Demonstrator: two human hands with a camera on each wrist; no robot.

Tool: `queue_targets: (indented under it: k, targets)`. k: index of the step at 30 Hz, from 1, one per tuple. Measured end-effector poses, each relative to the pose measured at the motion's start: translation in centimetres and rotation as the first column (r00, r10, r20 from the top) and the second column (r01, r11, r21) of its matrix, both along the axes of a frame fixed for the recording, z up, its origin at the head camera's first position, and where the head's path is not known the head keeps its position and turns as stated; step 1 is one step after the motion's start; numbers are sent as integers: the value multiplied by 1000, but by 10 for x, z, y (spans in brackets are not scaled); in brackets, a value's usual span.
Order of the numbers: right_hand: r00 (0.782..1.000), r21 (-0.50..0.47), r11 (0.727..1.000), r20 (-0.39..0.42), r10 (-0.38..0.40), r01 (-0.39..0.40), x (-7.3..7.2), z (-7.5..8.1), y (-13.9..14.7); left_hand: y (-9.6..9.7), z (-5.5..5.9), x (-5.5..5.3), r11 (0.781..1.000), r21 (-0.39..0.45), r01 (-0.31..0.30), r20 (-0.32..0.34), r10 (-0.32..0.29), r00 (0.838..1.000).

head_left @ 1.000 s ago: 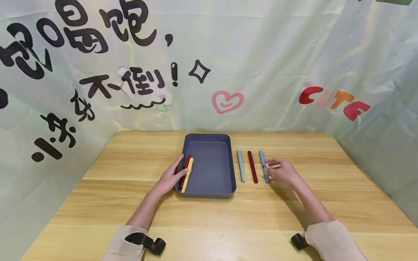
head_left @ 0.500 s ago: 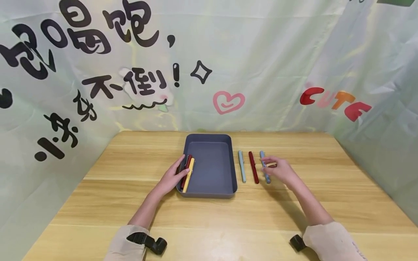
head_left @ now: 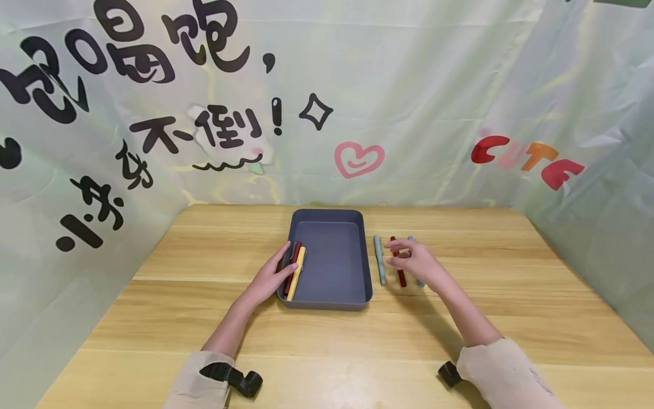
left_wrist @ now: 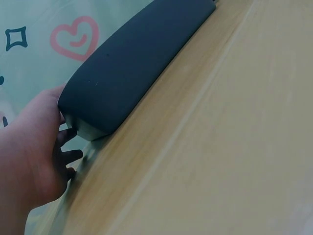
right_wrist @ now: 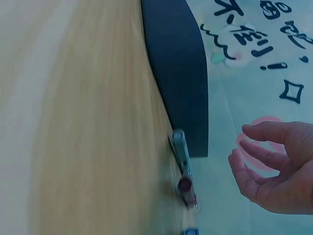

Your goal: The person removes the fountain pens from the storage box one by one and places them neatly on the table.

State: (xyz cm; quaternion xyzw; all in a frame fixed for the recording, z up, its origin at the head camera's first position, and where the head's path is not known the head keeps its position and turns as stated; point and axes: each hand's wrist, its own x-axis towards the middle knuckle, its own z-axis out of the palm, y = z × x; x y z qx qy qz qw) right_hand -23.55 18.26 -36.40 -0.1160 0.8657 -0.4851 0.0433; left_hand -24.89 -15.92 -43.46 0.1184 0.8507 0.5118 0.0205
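My left hand grips the left wall of a dark grey-blue tray, its thumb over the rim and fingers outside. In the left wrist view those fingers go behind the tray. Inside the tray, a dark red pen and a yellow pen lie along the left side. Right of it stand three pens in a row: light blue, dark red and blue. My right hand hovers over the latter two, partly hiding them; its fingers are loosely bent and hold nothing.
The wooden table reaches back to a printed cloth wall. More cloth hangs along both sides. A black wrist camera sits by the left sleeve, another black camera by the right one.
My right hand has moved left, from over the blue pen to over the dark red one, uncovering part of the blue pen. The left hand keeps its hold on the tray.
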Motion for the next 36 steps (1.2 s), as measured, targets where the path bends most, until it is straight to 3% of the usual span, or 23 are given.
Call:
queue_targets:
  k: [11, 20, 36]
  targets:
    - [996, 60, 996, -58, 72, -68, -6, 0, -41, -1, 0, 0, 1000, -13, 5, -5, -5, 1000]
    - [988, 35, 988, -32, 150, -148, -9, -4, -74, 0, -1, -1, 1000, -15, 1, -10, -1, 1000]
    - [984, -3, 984, -16, 179, -179, -4, -6, -122, 0, -1, -2, 1000, -7, 0, 5, 0, 1000]
